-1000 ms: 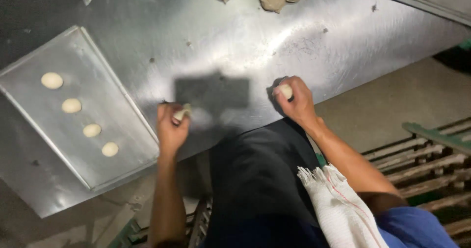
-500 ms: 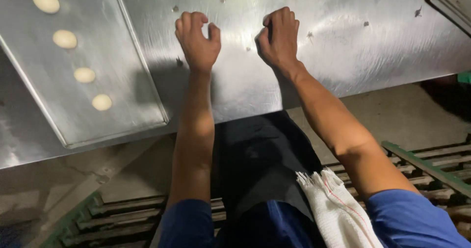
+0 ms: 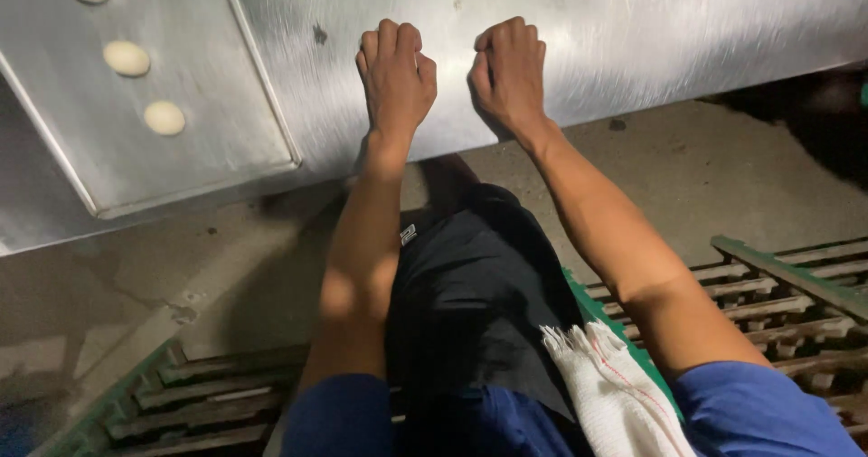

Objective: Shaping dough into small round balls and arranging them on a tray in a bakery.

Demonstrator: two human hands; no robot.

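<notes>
Dough balls (image 3: 126, 57), three pale ovals, lie in a row on the metal tray (image 3: 226, 141) at far left, well apart from both hands. On the steel table (image 3: 678, 32) just right of the tray, the left hand (image 3: 395, 77) rests curled into a fist; whether it encloses dough I cannot tell. Beside it the right hand (image 3: 511, 73) is likewise clenched, knuckles up. A white cloth (image 3: 615, 394) hangs at the waist.

Dim light, soft glare on the steel table (image 3: 687, 23), slight motion blur.
</notes>
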